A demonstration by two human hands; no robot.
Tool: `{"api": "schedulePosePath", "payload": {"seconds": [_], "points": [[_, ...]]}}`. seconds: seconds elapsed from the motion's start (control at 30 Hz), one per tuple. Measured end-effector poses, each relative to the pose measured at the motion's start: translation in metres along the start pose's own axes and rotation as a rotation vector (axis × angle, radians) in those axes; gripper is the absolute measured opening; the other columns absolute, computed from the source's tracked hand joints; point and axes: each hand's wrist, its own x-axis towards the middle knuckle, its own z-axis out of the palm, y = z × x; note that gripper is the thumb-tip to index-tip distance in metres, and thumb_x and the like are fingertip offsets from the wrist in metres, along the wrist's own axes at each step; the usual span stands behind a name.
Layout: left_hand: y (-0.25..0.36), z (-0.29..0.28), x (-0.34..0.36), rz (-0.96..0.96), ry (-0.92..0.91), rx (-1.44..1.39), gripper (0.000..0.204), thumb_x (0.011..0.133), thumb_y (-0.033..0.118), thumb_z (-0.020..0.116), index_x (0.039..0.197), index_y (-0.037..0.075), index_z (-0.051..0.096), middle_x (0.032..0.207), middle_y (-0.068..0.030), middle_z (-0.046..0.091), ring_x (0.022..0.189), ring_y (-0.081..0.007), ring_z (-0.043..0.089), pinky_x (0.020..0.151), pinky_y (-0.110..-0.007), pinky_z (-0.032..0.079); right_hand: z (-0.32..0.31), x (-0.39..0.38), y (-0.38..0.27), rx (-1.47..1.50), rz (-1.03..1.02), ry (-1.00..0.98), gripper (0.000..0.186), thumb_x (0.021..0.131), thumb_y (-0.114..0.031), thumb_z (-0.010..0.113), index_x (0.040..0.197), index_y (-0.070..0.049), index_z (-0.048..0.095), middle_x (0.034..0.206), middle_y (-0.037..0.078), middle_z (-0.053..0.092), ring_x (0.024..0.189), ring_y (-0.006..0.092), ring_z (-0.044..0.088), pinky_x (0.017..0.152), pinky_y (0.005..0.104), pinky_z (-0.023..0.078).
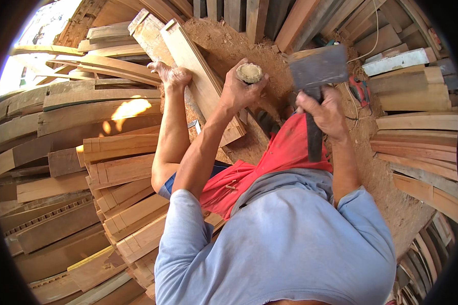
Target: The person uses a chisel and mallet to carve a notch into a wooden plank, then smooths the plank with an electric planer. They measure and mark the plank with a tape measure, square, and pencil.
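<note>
My left hand (pixel 240 87) is wrapped round an upright tool handle with a round, pale, battered top (pixel 250 73). Its lower part is hidden beneath the hand, so its kind does not show. In my right hand (pixel 324 109) is a mallet with a broad, dark rectangular head (pixel 318 67) and a dark handle (pixel 314 137). The mallet's head is raised to the right of the round top, apart from it. Left of my left hand lies a long, pale wooden beam (pixel 201 76), slanting across other timber. My bare foot (pixel 174 76) rests against the beam's left side.
Stacked boards (pixel 102 114) fill the left side, with shorter marked pieces (pixel 130 173) nearer me. More timber (pixel 417 129) is piled on the right. A red power tool (pixel 360 91) with a cord lies on the sawdust-covered ground (pixel 364 147). Planks (pixel 257 20) stand at the far side.
</note>
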Motion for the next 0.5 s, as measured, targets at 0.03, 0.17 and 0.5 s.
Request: {"api": "schedulePosePath", "payload": {"seconds": [0.03, 0.17, 0.5], "points": [[-0.012, -0.002, 0.005, 0.0, -0.023, 0.015, 0.023, 0.091, 0.013, 0.076, 0.091, 0.004, 0.055, 0.074, 0.0011, 0.062, 0.07, -0.0064, 0.058, 0.062, -0.027, 0.049, -0.003, 0.003, -0.01, -0.004, -0.012, 0.021, 0.023, 0.093, -0.021, 0.075, 0.094, 0.0, 0.064, 0.072, 0.002, 0.061, 0.062, 0.0102, 0.061, 0.059, 0.0267, 0.05], [-0.013, 0.001, 0.02, -0.051, -0.168, 0.069, 0.022, 0.089, 0.014, 0.076, 0.088, 0.004, 0.057, 0.074, -0.0014, 0.063, 0.07, -0.0091, 0.058, 0.065, -0.029, 0.051, -0.022, 0.007, -0.024, -0.006, -0.084, 0.133, 0.022, 0.096, -0.02, 0.071, 0.089, -0.001, 0.064, 0.07, 0.002, 0.06, 0.059, 0.0107, 0.057, 0.056, 0.027, 0.047], [-0.045, 0.001, 0.029, 0.072, -0.168, 0.117, 0.02, 0.087, 0.014, 0.075, 0.087, 0.004, 0.058, 0.074, -0.0024, 0.062, 0.069, -0.0097, 0.057, 0.067, -0.03, 0.05, -0.039, 0.012, -0.018, 0.051, -0.123, 0.258, 0.023, 0.097, -0.021, 0.07, 0.092, 0.0, 0.063, 0.069, 0.004, 0.058, 0.058, 0.0126, 0.055, 0.056, 0.0285, 0.045]]}}
